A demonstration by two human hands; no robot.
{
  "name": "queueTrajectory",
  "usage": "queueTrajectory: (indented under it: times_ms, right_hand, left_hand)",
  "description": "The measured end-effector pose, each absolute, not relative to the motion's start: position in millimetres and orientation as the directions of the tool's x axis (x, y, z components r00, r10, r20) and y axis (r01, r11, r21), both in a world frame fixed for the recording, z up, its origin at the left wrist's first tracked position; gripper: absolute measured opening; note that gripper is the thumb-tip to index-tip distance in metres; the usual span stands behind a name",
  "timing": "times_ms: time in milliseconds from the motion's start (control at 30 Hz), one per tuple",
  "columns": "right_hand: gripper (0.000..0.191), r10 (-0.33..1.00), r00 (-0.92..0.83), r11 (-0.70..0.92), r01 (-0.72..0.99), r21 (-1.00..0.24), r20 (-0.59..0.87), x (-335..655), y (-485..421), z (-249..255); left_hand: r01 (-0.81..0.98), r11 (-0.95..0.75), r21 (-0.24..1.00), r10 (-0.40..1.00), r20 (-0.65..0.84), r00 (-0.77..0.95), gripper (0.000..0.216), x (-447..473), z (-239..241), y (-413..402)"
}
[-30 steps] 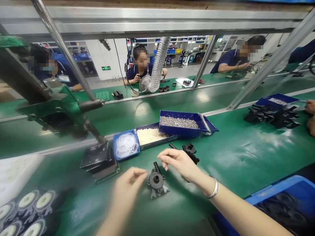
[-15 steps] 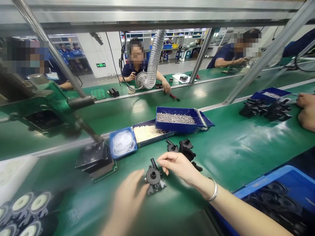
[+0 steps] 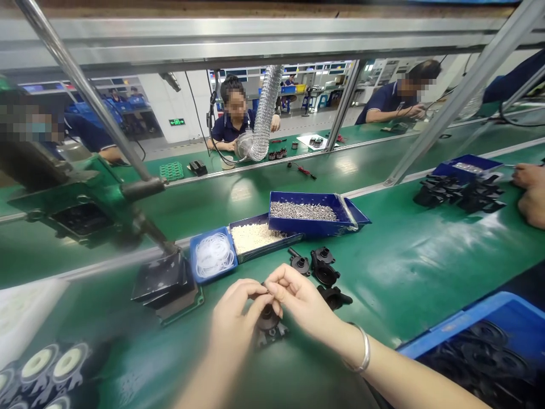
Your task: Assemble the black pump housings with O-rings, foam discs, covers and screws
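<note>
The black housing [image 3: 269, 322] sits on the green surface [image 3: 383, 272] at six o'clock from the grip [image 3: 271, 295] — right hand [image 3: 300, 296] pinched together, left hand [image 3: 238, 309] meeting it, its closure I cannot tell — with loose black parts [image 3: 326, 275] toward two o'clock and a blue tray [image 3: 221, 275] of rings [image 3: 214, 253] toward eleven.

Black housings [image 3: 327, 276] on green bench [image 3: 395, 267]

The bare left hand [image 3: 238, 309] and bare right hand [image 3: 303, 300] met over a round-bodied black plastic housing [image 3: 268, 322]; beyond lay a slanted blue plastic tray [image 3: 306, 226] of small silvery metal pieces [image 3: 302, 212].
</note>
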State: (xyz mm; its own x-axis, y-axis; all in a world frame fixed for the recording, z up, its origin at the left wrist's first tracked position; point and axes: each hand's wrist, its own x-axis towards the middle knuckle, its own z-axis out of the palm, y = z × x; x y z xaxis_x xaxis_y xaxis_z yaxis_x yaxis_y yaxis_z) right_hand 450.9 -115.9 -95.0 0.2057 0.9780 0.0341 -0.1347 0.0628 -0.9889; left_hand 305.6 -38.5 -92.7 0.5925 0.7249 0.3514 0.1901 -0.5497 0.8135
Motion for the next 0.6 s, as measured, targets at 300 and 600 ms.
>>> queueTrajectory:
  times_ms: [300, 600]
  right_hand:
    - [0.033, 0.996, 0.081, 0.043, -0.209, -0.977, 0.026, 458.1, -110.1, -98.1]
    - [0.035, 0.991, 0.122, 0.084, -0.263, -0.961, 0.053, 452.7, -102.4, -96.7]
  left_hand:
    - [0.167, -0.186, 0.968, 0.674, 0.002, 0.739, 0.017, 301.8, -88.2, -26.8]
    - [0.005, 0.271, 0.962, 0.656, -0.189, 0.730, 0.026, 308.8, -89.0, -22.8]
